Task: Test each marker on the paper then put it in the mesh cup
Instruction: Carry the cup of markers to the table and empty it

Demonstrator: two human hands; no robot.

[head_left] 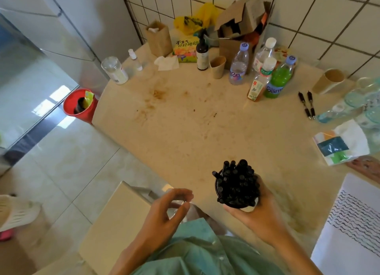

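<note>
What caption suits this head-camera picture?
Right hand holds a cup of black markers above the table; scribbled paper alongside.

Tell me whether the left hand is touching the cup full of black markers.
Apart. The head view shows the left hand hanging off the table edge, with bare tabletop between it and the cup of markers, which the right hand holds.

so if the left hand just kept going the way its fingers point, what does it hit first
Probably the mesh cup full of black markers held by the right hand; the left hand points right toward it, though depth is unclear.
</note>
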